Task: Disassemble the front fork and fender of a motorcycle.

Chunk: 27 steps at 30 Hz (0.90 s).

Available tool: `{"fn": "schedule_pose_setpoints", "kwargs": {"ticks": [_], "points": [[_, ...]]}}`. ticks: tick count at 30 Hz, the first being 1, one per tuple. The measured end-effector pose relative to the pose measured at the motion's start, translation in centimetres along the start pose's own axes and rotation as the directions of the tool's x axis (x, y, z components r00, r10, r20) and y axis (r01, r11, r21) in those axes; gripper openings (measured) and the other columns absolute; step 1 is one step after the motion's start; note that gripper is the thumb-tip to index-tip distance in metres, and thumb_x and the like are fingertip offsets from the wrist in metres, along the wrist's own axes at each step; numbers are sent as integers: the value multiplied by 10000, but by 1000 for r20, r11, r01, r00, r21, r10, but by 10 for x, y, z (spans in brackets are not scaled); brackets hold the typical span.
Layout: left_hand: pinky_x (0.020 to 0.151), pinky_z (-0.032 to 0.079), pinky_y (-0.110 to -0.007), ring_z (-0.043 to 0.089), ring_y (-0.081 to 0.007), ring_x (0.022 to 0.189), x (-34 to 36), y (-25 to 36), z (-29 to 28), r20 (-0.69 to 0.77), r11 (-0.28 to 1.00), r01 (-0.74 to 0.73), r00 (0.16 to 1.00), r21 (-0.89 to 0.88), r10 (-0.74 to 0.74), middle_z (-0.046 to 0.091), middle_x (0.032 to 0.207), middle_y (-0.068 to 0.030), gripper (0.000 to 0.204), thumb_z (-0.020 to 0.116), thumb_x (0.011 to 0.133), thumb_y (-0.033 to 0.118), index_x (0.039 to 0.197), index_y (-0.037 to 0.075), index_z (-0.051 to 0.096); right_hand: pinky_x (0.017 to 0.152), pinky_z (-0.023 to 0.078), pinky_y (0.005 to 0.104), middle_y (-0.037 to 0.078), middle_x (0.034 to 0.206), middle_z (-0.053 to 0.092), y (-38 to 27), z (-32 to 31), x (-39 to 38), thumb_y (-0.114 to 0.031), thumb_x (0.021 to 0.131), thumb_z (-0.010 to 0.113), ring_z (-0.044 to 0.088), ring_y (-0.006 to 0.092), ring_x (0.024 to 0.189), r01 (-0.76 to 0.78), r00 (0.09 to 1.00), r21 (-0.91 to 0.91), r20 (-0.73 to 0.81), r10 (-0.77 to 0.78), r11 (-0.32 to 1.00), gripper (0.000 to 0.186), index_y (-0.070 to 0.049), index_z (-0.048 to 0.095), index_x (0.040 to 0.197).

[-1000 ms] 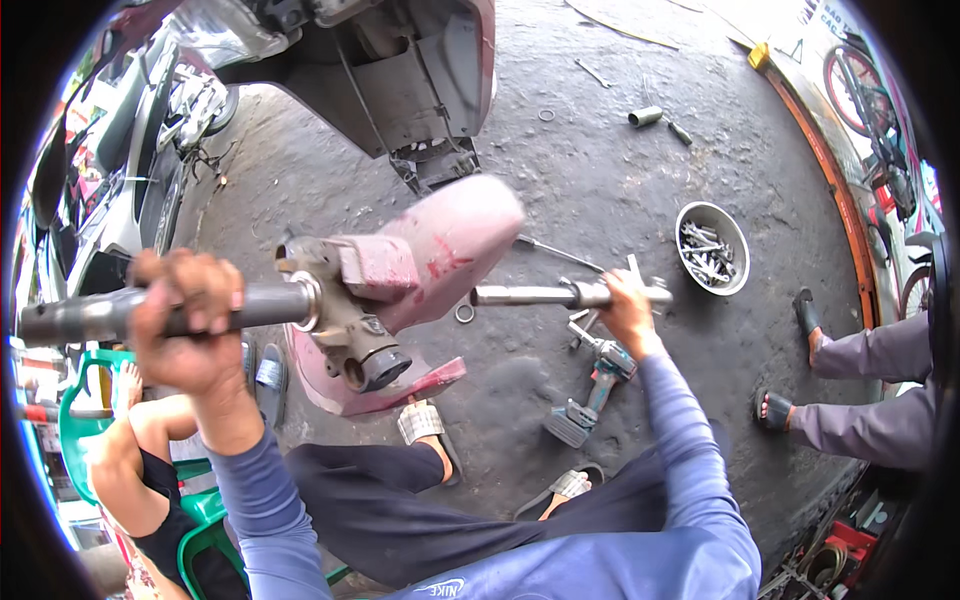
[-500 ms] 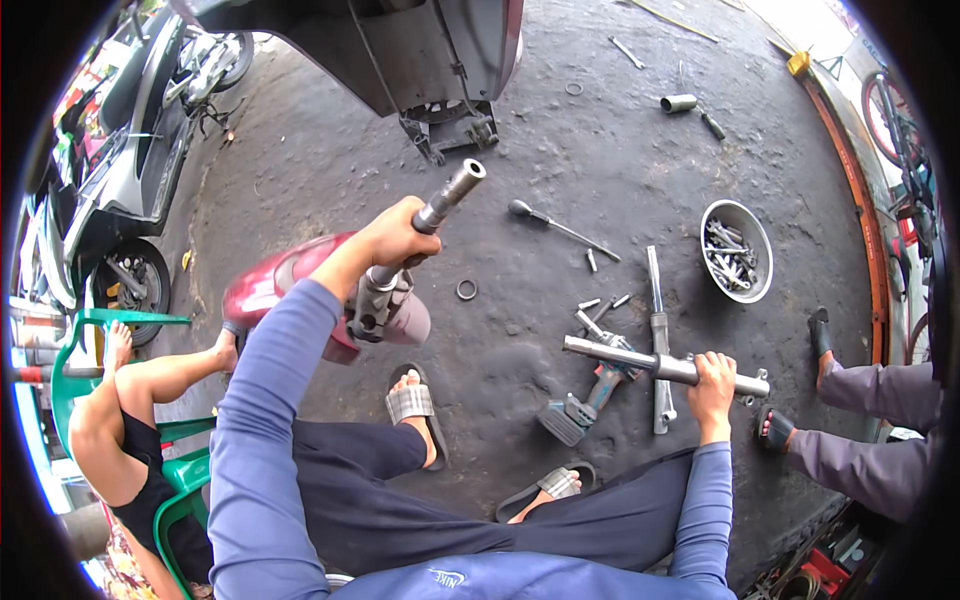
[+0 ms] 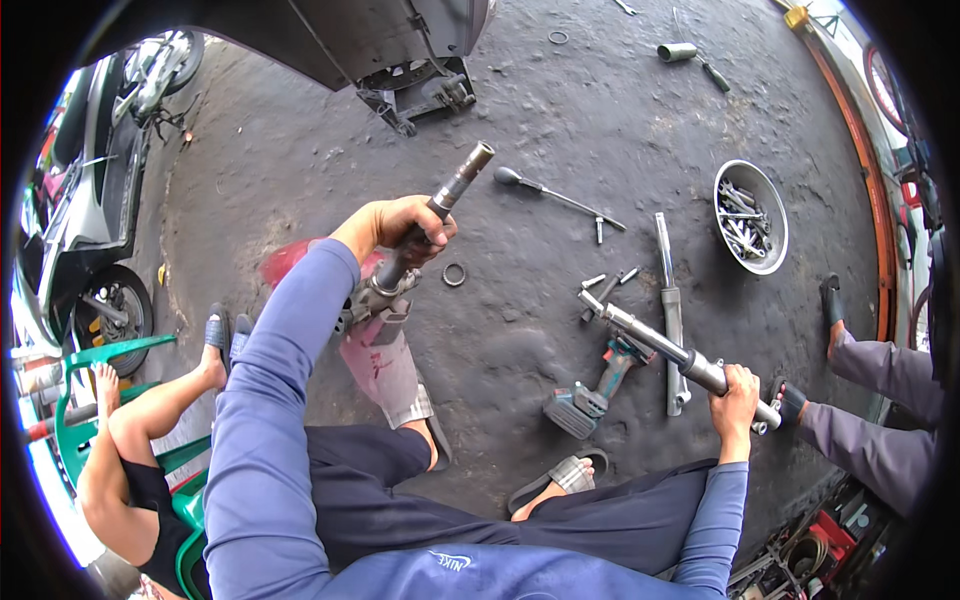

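My left hand (image 3: 408,225) is closed round the dark steering stem (image 3: 462,180) of a motorcycle fork crown. Its bare tube end points up and away to the right. A clamp (image 3: 378,295) and a red mudguard (image 3: 375,365) hang below, partly hidden by my sleeve. My right hand (image 3: 735,400) grips the lower end of a fork leg (image 3: 707,372), whose shiny tube slants toward the far left over a cordless impact driver (image 3: 590,400). A second fork leg (image 3: 672,320) lies on the ground, partly crossed by the first.
A metal bowl (image 3: 783,245) of spanners stands at right. On the ground lie a long-handled tool (image 3: 560,203), sockets (image 3: 628,275) and a metal ring (image 3: 454,275). A scooter body (image 3: 380,45) is ahead. Other people's legs (image 3: 150,430) show at left and right.
The fork leg in my right hand has swung, its far end rising and more shiny tube showing. The mudguard under my left hand has turned downward and toward my foot.
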<state>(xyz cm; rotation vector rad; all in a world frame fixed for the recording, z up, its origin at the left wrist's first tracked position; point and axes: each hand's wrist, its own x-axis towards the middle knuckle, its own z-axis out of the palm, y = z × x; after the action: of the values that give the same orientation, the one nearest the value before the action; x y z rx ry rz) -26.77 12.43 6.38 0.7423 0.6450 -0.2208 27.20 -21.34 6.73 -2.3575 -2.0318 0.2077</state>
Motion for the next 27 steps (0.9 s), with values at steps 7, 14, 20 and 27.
{"fn": "schedule_pose_setpoints", "kwargs": {"ticks": [7, 14, 20, 27], "points": [[478, 369, -342, 417, -162, 461, 49, 7, -36, -69, 989, 151, 986, -6, -151, 436, 572, -43, 275, 672, 798, 220, 682, 110, 449, 887, 456, 421, 104, 914, 671, -22, -16, -4, -24, 657, 718, 634, 313, 939, -21, 1000, 17, 4, 21, 1000, 299, -34, 675, 953], [492, 410, -332, 479, -147, 506, 98, 13, -56, -365, 958, 281, 888, -55, -281, 480, 618, -16, 224, 690, 801, 274, 743, 116, 542, 872, 458, 407, 105, 887, 665, -39, -33, -15, -4, 620, 706, 636, 316, 897, -87, 996, 128, -24, 91, 988, 324, -27, 662, 940], [496, 473, -358, 574, -181, 531, 144, 10, -60, -680, 893, 342, 731, 293, -57, 589, 668, -57, 270, 716, 834, 300, 860, 39, 655, 867, 464, 409, 101, 887, 672, -31, -36, -31, -5, 622, 711, 638, 314, 895, -133, 989, 150, -36, 140, 980, 323, -29, 669, 941], [574, 558, -388, 702, -238, 643, 181, -9, -78, -813, 680, 520, 547, 518, 201, 733, 828, -153, 396, 801, 791, 245, 1046, -44, 713, 866, 470, 404, 102, 917, 696, -16, -31, -44, -4, 642, 716, 655, 312, 911, -186, 981, 138, -30, 192, 973, 314, -35, 685, 953]]}}
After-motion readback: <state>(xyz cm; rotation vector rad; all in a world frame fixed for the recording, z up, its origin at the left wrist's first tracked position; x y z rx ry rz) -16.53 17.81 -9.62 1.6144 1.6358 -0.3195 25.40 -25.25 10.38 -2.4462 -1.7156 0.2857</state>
